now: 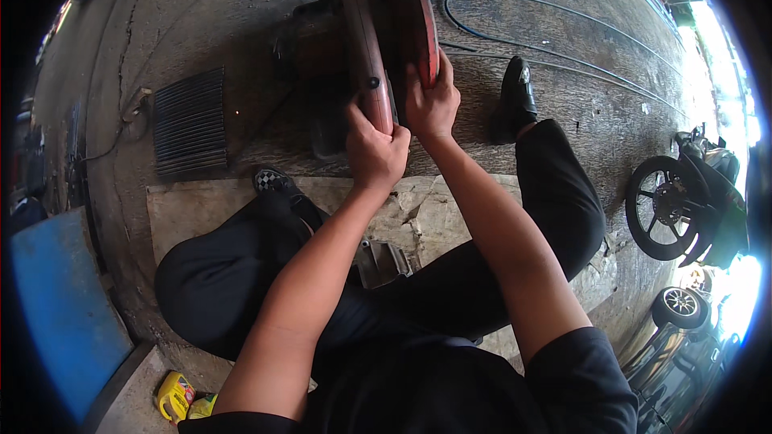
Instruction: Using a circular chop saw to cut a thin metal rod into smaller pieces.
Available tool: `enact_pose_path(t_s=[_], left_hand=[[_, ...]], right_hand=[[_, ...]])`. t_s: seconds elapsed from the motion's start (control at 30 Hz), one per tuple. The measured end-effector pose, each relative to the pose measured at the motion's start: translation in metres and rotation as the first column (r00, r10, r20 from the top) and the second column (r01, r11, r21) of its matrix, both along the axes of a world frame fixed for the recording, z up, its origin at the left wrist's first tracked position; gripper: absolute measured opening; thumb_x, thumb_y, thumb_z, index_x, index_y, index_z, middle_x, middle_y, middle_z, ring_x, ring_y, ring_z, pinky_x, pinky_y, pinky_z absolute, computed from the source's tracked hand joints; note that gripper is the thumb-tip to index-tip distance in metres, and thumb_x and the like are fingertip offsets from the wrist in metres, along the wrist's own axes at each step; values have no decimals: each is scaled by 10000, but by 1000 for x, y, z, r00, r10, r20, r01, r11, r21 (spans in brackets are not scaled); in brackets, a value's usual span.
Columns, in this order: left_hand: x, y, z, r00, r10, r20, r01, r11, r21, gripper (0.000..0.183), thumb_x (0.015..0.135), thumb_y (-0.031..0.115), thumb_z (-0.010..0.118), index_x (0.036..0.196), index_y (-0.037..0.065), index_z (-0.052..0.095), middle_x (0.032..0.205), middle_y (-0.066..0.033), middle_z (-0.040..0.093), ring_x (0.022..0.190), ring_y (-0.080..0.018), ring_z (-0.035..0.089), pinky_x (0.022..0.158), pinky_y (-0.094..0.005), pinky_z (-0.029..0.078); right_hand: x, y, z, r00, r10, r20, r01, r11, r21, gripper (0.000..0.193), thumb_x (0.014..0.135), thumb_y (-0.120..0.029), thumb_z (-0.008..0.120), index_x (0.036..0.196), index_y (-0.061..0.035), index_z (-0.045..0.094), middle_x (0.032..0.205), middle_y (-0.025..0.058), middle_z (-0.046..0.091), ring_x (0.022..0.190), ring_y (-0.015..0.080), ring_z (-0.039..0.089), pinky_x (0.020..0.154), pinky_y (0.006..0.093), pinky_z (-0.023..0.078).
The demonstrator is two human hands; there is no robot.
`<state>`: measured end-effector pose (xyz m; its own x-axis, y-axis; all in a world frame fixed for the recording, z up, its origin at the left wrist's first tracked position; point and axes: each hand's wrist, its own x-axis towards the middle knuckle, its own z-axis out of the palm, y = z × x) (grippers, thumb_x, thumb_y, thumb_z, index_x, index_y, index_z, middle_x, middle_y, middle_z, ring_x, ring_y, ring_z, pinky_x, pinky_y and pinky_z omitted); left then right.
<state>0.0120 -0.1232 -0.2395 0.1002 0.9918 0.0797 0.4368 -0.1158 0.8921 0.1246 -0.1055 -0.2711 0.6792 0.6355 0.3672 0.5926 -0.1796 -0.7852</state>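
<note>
A power cut-off saw (318, 52) with a dark body stands on the floor ahead of me. My left hand (378, 153) is closed around the lower end of its long reddish-brown handle (363, 52). Just to the right, my right hand (434, 104) grips the lower edge of a round red blade guard (422, 12), thumb on the near face and fingers at the rim. The guard stands on edge, close beside the handle. Whether a blade sits behind it is hidden. Between my legs lies a grey metal part (379, 264), partly covered by my left forearm.
A ribbed dark panel (190, 122) lies left of the saw. Hoses (555, 48) loop across the floor at right. I sit over a worn pale sheet (201, 213). A motorcycle (683, 201) and a car (683, 354) stand right; a blue panel (64, 305) and yellow jug (174, 395) are left.
</note>
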Motion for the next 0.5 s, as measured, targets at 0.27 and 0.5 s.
enact_pose_path(t_s=[0.27, 0.5], left_hand=[[0, 0, -1, 1000, -1, -14, 2, 999, 46, 589, 714, 46, 629, 1250, -5, 391, 1014, -290, 612, 907, -478, 609, 773, -509, 502], [0, -1, 0, 1000, -18, 4, 18, 998, 57, 588, 724, 38, 622, 1258, -6, 381, 1013, -296, 613, 911, -471, 616, 765, -504, 511]], right_hand=[[0, 1, -3, 1000, -5, 12, 5, 1000, 19, 517, 835, -254, 660, 1274, -45, 484, 897, 232, 664, 805, 422, 650, 689, 466, 519], [0, -1, -5, 1000, 4, -3, -4, 1000, 11, 520, 833, -248, 660, 1279, -52, 480, 922, 232, 663, 819, 421, 650, 698, 465, 521]])
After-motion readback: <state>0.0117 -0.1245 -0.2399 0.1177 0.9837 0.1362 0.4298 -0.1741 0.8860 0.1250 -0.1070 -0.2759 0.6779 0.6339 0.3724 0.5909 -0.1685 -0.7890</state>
